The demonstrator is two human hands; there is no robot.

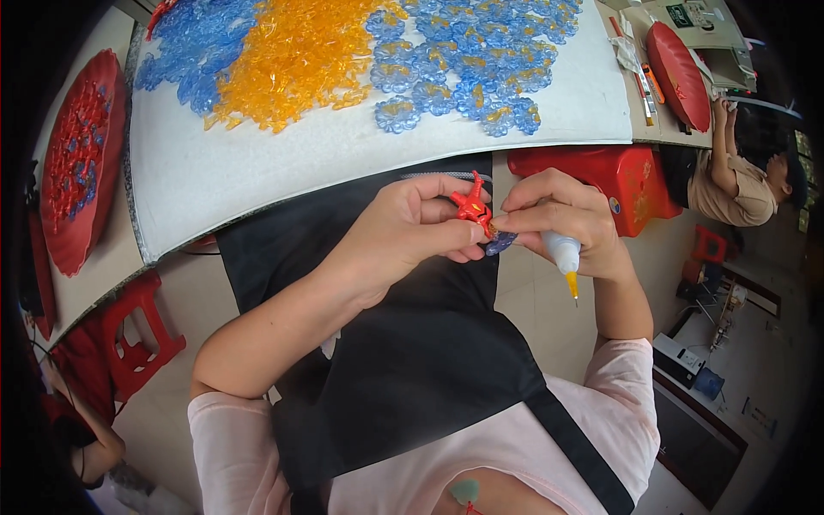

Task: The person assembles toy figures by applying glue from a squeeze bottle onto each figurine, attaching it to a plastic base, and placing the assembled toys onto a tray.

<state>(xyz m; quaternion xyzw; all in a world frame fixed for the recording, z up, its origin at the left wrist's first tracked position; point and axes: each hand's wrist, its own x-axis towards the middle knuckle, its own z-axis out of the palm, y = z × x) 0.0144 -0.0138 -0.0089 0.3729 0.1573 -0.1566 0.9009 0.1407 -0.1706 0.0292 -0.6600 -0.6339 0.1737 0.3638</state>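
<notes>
Left hand (399, 221): I grip the figure (472, 209), off table's (592, 116) near edge.
Right hand (571, 219): grips bottle (562, 249) (fingertips at blue part (500, 245)).
Nozzle (572, 282): best kept clear.

Small assembly workshop: worktable (193, 176) heaped with translucent plastic pieces (300, 60), red tray (75, 251) of parts (77, 163), co-worker (725, 184) nearby
</notes>
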